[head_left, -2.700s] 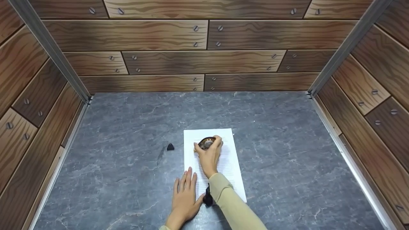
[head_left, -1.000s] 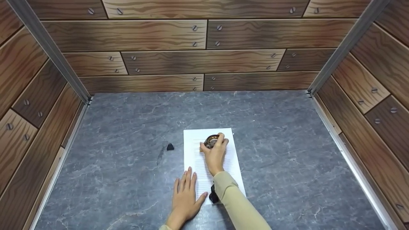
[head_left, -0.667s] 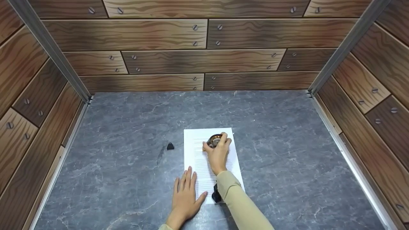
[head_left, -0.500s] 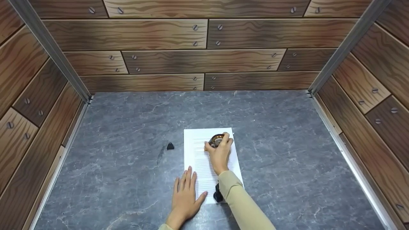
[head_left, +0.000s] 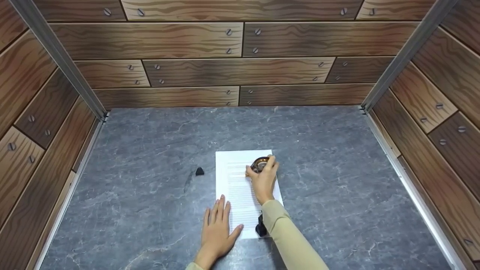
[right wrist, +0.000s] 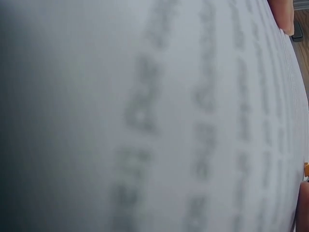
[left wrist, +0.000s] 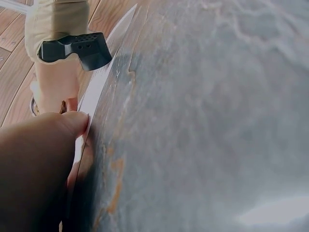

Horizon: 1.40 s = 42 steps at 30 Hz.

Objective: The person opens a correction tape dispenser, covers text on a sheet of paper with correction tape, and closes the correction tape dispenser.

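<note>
In the head view my right hand (head_left: 264, 183) grips a round, see-through brown correction tape (head_left: 258, 165) between thumb and fingers. Its orange tip (right wrist: 306, 169) shows at the right edge of the right wrist view, close to the paper. Beneath lies a white printed sheet (head_left: 240, 202) with rows of text. My left hand (head_left: 218, 232) rests flat, fingers straight, over the sheet's lower left edge. A small black cap (head_left: 200, 171) lies on the table left of the sheet.
The grey marbled table (head_left: 150, 157) is closed in by wood-patterned walls (head_left: 195, 71) at the back and sides. A black wrist camera (head_left: 261, 227) sits under my right forearm, above the sheet's lower part.
My right hand has moved steadily rightward across the upper part of the sheet with the correction tape. The left hand, sheet and cap have stayed in place.
</note>
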{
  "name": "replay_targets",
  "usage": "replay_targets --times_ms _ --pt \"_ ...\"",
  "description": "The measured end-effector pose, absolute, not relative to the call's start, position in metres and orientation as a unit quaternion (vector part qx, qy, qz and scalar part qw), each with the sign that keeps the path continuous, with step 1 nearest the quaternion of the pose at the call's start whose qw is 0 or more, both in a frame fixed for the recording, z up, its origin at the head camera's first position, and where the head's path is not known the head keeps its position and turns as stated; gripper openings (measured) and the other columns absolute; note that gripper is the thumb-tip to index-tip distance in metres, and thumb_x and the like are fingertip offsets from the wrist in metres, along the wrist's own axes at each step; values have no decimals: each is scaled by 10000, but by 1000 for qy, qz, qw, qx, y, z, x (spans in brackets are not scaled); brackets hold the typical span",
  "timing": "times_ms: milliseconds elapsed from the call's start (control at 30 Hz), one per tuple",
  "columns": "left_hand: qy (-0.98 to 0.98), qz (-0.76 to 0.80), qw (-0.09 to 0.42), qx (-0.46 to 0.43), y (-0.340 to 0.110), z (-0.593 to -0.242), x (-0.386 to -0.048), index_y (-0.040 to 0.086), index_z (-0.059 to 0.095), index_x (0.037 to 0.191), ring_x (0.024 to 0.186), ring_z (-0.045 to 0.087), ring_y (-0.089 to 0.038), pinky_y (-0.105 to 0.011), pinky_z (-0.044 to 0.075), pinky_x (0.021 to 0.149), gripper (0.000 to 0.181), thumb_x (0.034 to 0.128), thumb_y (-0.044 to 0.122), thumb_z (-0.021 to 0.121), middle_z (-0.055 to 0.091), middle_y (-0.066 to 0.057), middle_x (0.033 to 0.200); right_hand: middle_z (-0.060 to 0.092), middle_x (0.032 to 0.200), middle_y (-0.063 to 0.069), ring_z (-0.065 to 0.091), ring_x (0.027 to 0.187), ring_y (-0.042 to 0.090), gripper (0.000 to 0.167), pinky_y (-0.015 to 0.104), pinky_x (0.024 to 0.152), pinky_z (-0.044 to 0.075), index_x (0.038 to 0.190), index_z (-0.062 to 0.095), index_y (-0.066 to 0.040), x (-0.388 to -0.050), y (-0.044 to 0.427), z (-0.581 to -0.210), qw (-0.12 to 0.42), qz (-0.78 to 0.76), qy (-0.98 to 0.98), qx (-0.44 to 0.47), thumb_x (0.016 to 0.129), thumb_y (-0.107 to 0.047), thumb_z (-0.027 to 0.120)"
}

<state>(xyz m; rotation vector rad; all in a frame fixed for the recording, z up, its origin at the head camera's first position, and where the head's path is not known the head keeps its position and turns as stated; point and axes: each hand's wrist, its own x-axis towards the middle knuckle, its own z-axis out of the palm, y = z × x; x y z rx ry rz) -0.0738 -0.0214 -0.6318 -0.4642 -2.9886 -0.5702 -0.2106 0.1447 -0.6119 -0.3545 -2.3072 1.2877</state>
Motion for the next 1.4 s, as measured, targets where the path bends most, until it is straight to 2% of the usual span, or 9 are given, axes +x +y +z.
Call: replay_targets --times_ms 167,600,900,1267,1333,1400 --pt "-969 -187 44 -153 -21 -632 -73 34 381 1513 1450 282 -322 -566 197 1153 785 959 579 498 249 -163 1611 437 1192 239 565 1064 444 746 527 887 508 1351 405 -1 -212 153 -611 239 458 -845 -139 791 -217 847" --pt "-963 -205 67 -161 -20 -630 -74 11 401 1489 1432 306 -343 -578 215 1133 771 958 558 518 284 -184 1589 437 1223 247 565 1090 450 734 515 907 514 1343 419 -26 -213 169 -609 247 454 -842 -155 779 -211 852" --pt "-967 -202 30 -155 -21 -632 -75 31 360 1521 1463 250 -328 -567 164 1161 785 969 577 476 221 -164 1620 445 1254 251 561 1107 452 740 537 908 502 1340 421 -25 -211 175 -611 252 455 -837 -167 772 -207 858" --pt "-970 -192 25 -149 -21 -635 -73 42 357 1526 1463 250 -325 -571 170 1161 796 963 594 468 221 -156 1622 423 1273 246 508 1175 396 737 493 932 498 1334 405 6 -209 178 -617 250 504 -814 -144 774 -153 859" --pt "-970 -191 28 -149 -21 -634 -74 44 359 1525 1463 251 -323 -569 171 1162 795 963 595 469 223 -154 1622 425 1270 231 534 1134 370 729 437 835 556 1332 397 -3 -209 179 -615 243 524 -803 -150 783 -159 852" --pt "-969 -192 29 -149 -21 -634 -75 47 362 1525 1465 247 -319 -567 169 1164 791 962 591 475 226 -151 1622 431 1259 218 595 1022 354 707 383 698 590 1317 386 -28 -210 181 -613 237 547 -787 -161 794 -160 844"
